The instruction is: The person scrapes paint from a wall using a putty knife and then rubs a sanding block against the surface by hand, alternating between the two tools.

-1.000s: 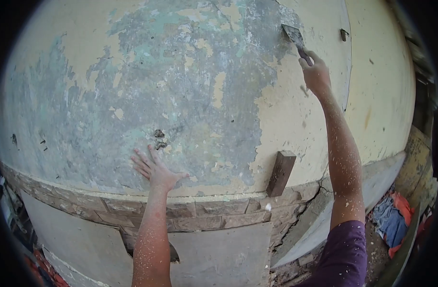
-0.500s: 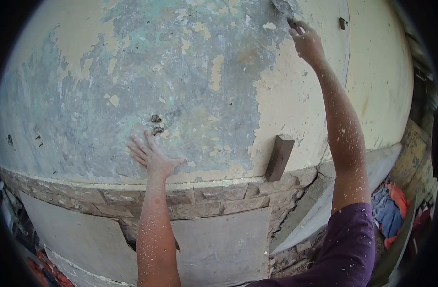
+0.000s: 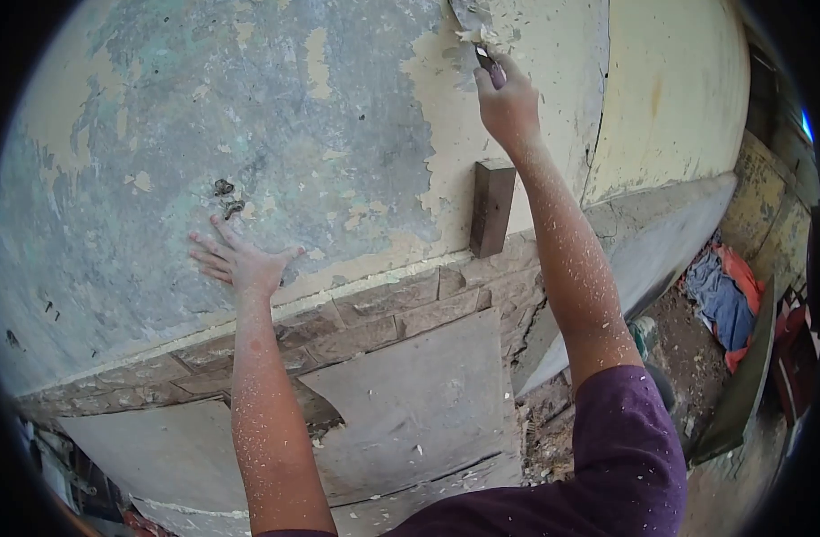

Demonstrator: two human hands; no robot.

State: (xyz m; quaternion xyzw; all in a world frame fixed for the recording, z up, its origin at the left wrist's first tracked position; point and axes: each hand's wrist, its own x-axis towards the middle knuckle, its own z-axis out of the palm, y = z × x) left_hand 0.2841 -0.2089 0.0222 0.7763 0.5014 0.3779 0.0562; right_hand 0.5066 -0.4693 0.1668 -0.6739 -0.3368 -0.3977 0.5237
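Purple sleeve [image 3: 625,447] is closest in, and both forearms are speckled with paint flakes. Left hand [image 3: 242,264] lies flat on the wall [image 3: 338,116] with its fingers spread, well left of the dark wooden block [image 3: 492,208] and a bit lower. Right hand [image 3: 508,107], just above the block, is fisted round a scraper [image 3: 489,64]. The blade meets peeling yellow paint at the top edge, partly cut off and blurry. Cloth heap [image 3: 723,295] far right of the block is hard to make out.

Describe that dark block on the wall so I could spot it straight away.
Find the big peeling wall and its stone band at the bottom. Just above the band, under the right hand holding the scraper, stands a dark upright block. Nothing else juts out from the yellow paint.
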